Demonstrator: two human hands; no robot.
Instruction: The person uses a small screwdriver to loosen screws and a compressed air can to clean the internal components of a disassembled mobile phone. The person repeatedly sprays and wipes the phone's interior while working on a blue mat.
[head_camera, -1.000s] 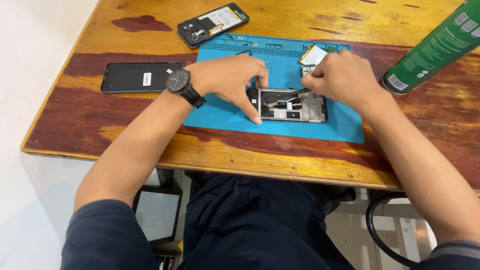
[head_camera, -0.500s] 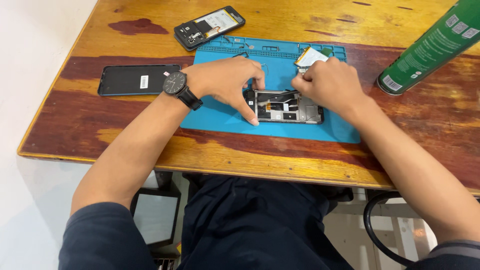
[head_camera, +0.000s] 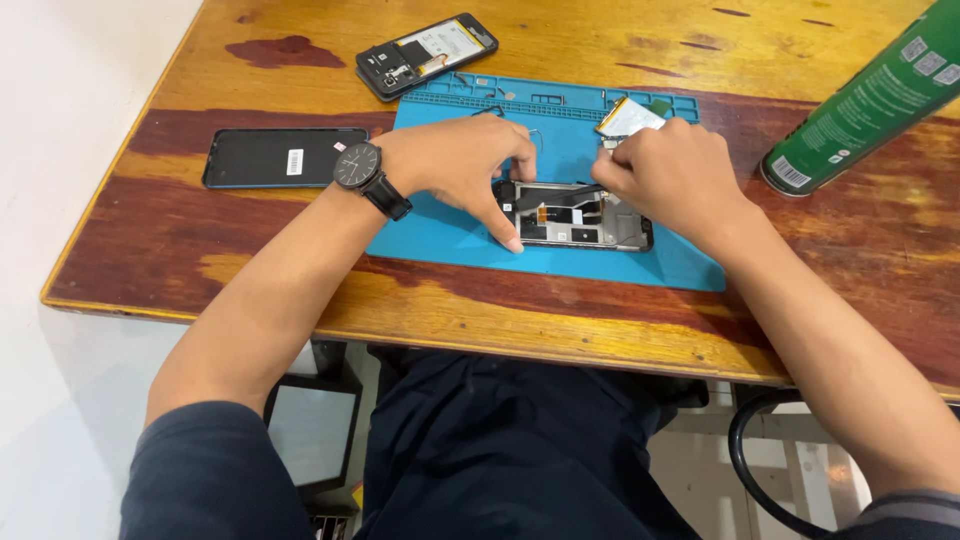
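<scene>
Head view: opened phone (head_camera: 575, 215) lies on blue mat (head_camera: 440, 225); left hand (head_camera: 460, 165) fingers (head_camera: 508, 238) spread, bracing its left end; right hand (head_camera: 675, 175) fingers curled at its top edge, grip hidden.

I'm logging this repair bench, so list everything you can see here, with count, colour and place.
opened phone frame: one, black and silver, on the mat, under both hands
blue mat: one, centre of table
second opened phone: one, black, beyond the mat
dark flat phone panel: one, black, left of the mat
small flat part: one, pale with yellow edge, mat's far side
spray can: one, green, lying at right
wooden table: one, brown-orange
wristwatch: one, black, left wrist
left hand: on the frame's left end
right hand: on its right end
</scene>
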